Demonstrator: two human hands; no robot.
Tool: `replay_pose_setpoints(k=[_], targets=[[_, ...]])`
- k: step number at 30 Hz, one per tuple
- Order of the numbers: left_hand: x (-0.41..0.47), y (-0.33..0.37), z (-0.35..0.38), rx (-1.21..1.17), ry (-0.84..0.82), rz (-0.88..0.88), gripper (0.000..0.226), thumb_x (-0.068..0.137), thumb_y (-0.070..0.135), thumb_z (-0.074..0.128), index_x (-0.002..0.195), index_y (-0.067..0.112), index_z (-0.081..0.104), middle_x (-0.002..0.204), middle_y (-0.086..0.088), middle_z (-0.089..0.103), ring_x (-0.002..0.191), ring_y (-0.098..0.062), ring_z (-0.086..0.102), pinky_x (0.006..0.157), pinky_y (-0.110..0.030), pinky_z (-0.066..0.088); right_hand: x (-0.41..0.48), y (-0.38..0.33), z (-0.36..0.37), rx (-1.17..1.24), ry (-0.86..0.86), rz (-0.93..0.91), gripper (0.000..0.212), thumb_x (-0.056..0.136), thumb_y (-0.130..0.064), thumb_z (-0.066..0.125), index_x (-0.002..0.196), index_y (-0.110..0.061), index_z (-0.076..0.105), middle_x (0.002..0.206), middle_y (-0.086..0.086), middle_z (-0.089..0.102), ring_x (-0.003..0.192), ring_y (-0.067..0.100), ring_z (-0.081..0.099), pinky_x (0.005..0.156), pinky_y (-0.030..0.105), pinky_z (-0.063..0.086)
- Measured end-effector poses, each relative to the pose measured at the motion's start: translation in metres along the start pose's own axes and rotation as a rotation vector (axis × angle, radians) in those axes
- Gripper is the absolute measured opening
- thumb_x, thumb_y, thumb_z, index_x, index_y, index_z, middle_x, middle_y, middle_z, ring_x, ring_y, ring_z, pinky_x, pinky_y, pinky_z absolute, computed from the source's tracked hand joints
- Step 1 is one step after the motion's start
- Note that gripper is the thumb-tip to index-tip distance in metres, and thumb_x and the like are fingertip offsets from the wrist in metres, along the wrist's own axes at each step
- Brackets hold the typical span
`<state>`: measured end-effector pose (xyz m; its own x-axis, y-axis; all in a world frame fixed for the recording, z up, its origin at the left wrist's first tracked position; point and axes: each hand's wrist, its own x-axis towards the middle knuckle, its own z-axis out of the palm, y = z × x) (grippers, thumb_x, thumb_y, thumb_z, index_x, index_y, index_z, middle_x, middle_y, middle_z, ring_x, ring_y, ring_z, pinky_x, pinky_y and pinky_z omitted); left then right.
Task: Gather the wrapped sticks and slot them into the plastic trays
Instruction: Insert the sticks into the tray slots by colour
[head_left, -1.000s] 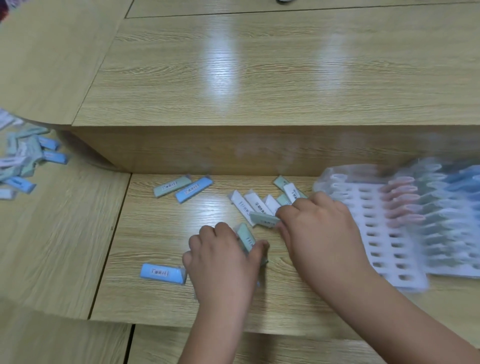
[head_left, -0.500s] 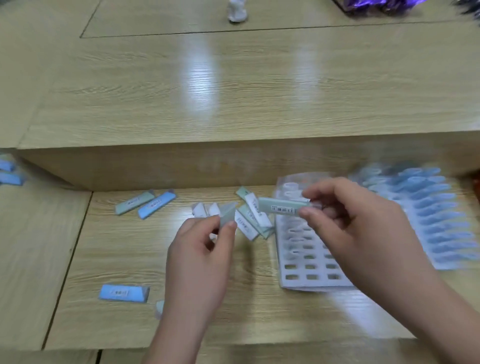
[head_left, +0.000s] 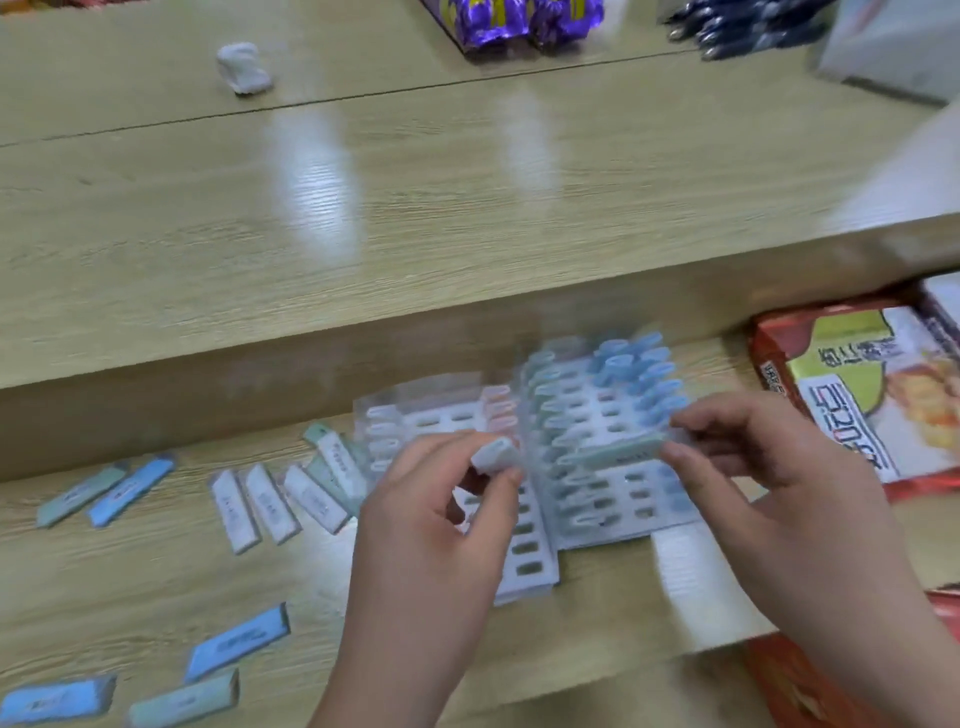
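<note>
Slotting is in hand: over the clear slotted plastic trays (head_left: 527, 569) the left hand (head_left: 441, 525) pinches a pale wrapped stick (head_left: 496, 456) and the right hand (head_left: 769, 467) a pale green wrapped stick (head_left: 613, 453), loose sticks (head_left: 270, 501) lying at the trays' nine o'clock; next, each likely needs upending over an empty slot.

You lifted both hands off the wooden surface (head_left: 156, 571), each pinching a stick taken from the loose pile (head_left: 291, 493). Your right hand (head_left: 769, 467) carried its pale green wrapped stick (head_left: 613, 453) over the clear plastic tray with blue sticks (head_left: 623, 514). Your left hand (head_left: 441, 509) raised its pale wrapped stick (head_left: 496, 454) above the neighbouring white slotted tray (head_left: 524, 566).
</note>
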<state>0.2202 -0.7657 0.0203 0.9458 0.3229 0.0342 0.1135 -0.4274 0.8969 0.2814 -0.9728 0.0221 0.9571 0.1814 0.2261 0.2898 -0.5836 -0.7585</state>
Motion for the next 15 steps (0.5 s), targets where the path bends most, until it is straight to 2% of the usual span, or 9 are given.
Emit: replay_pose_setpoints(k=[2, 4, 7, 10, 12, 15], targets=[[-0.004, 0.003, 0.012, 0.012, -0.016, 0.011, 0.019, 0.088, 0.01, 0.073, 0.093, 0.029, 0.076, 0.088, 0.013, 0.065, 0.071, 0.001, 0.055, 0.06, -0.004, 0.041, 0.0, 0.007, -0.001, -0.083, -0.026, -0.039, 0.022, 0.089, -0.027, 0.071, 0.095, -0.043, 0.057, 0.093, -0.021, 0.065, 0.085, -0.002, 0.063, 0.074, 0.004, 0.043], [-0.008, 0.004, 0.02, 0.057, 0.016, 0.028, 0.019, 0.087, 0.013, 0.075, 0.09, 0.032, 0.074, 0.081, 0.013, 0.062, 0.068, 0.004, 0.054, 0.06, -0.001, 0.038, 0.002, 0.011, -0.001, -0.143, -0.026, -0.081, 0.022, 0.09, -0.025, 0.068, 0.101, -0.04, 0.058, 0.091, -0.02, 0.063, 0.086, -0.004, 0.06, 0.074, 0.003, 0.04], [-0.009, 0.002, 0.027, 0.065, 0.116, 0.019, 0.015, 0.082, 0.025, 0.07, 0.089, 0.038, 0.073, 0.073, 0.011, 0.06, 0.064, 0.0, 0.052, 0.056, -0.006, 0.038, 0.01, 0.02, -0.005, -0.121, 0.011, -0.099, 0.017, 0.088, -0.027, 0.063, 0.104, -0.033, 0.061, 0.092, -0.018, 0.062, 0.087, 0.001, 0.061, 0.073, 0.01, 0.044], [0.005, 0.008, 0.034, 0.055, 0.163, 0.024, 0.013, 0.087, 0.034, 0.072, 0.094, 0.045, 0.069, 0.071, 0.01, 0.06, 0.062, -0.005, 0.051, 0.053, -0.01, 0.037, 0.026, 0.029, -0.004, -0.172, 0.014, -0.128, 0.012, 0.092, -0.025, 0.063, 0.104, -0.027, 0.064, 0.088, -0.02, 0.059, 0.082, 0.005, 0.057, 0.064, 0.014, 0.044], [0.021, 0.014, 0.041, 0.078, 0.149, 0.049, 0.013, 0.087, 0.031, 0.073, 0.093, 0.043, 0.069, 0.072, 0.012, 0.061, 0.063, -0.005, 0.054, 0.055, -0.01, 0.038, 0.04, 0.034, 0.002, -0.197, 0.011, -0.149, 0.013, 0.089, -0.019, 0.068, 0.101, -0.021, 0.068, 0.087, -0.017, 0.06, 0.08, 0.005, 0.056, 0.065, 0.017, 0.044], [0.046, 0.019, 0.054, 0.175, 0.104, 0.083, 0.011, 0.087, 0.027, 0.074, 0.09, 0.037, 0.071, 0.07, 0.014, 0.061, 0.069, -0.01, 0.059, 0.059, -0.019, 0.044, 0.063, 0.04, 0.015, -0.227, 0.006, -0.21, 0.014, 0.086, -0.013, 0.074, 0.1, -0.017, 0.072, 0.09, -0.009, 0.069, 0.081, 0.006, 0.059, 0.072, 0.02, 0.044]])
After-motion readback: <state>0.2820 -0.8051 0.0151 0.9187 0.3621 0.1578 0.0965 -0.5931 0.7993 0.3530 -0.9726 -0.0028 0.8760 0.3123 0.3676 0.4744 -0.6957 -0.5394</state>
